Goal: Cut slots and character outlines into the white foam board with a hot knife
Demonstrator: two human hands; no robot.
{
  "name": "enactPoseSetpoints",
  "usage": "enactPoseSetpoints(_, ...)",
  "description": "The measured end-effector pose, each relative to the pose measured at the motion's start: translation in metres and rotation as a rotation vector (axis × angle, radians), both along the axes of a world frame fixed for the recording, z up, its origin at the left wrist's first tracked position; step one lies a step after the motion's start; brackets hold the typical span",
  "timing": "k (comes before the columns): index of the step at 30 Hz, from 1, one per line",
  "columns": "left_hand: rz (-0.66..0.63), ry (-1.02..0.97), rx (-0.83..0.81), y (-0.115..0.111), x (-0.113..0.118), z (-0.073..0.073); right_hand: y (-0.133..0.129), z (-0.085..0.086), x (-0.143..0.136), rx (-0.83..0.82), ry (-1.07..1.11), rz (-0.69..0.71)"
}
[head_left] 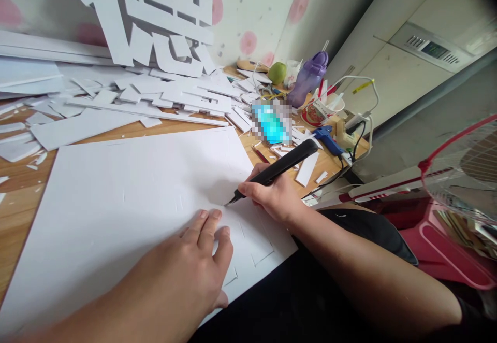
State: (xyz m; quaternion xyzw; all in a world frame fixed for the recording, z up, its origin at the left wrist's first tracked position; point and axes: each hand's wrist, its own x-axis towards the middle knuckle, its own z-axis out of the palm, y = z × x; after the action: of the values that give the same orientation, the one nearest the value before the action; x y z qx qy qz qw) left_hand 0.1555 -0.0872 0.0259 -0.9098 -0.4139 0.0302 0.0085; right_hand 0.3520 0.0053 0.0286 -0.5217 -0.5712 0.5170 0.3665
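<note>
A large white board (128, 198) lies on the wooden table, with several short lines marked or cut into its surface. My right hand (272, 190) is closed around a black craft knife (281, 162). Its thin metal tip meets the board, or is just above it, near the middle of the right half. Flat on the board to the left of that tip rests my left hand (202, 255), fingers spread and nothing held. Whether the lines go through the board I cannot tell.
Behind the board lie many white offcuts (171, 91) and a large cut-out white character (166, 19). To the right are a blurred phone (272, 121), purple bottle (308, 79), paper cup (320, 109), blue glue gun (329, 138) with cables, green fruit (277, 72) and a fan (466, 167).
</note>
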Motion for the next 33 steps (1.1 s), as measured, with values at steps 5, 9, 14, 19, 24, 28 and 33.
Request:
enactPoseSetpoints(5, -0.06, 0.021, 0.019, -0.001, 0.001, 0.002, 0.0, 0.0, 0.004, -0.002, 0.006, -0.013)
enactPoseSetpoints(9, -0.053, 0.03, 0.001, -0.002, 0.0, 0.004, 0.001, -0.001, 0.006, -0.004, 0.022, -0.014)
enactPoseSetpoints(14, -0.046, 0.02, -0.021, -0.002, -0.004, 0.0, 0.002, -0.004, 0.009, 0.005, 0.035, -0.03)
enactPoseSetpoints(19, -0.074, -0.04, 0.003, -0.004, -0.014, -0.01, 0.003, -0.005, 0.016, -0.002, 0.043, -0.043)
enactPoseSetpoints(24, -0.083, -0.049, -0.001, -0.005, -0.016, -0.014, 0.003, -0.002, 0.022, -0.016, 0.016, -0.081)
enactPoseSetpoints(28, -0.03, -0.079, -0.019, -0.006, -0.015, -0.015, 0.006, -0.002, 0.028, -0.027, 0.015, -0.104)
enactPoseSetpoints(33, -0.048, -0.05, 0.002, -0.006, -0.015, -0.011, 0.011, -0.003, 0.038, 0.029, 0.033, -0.104)
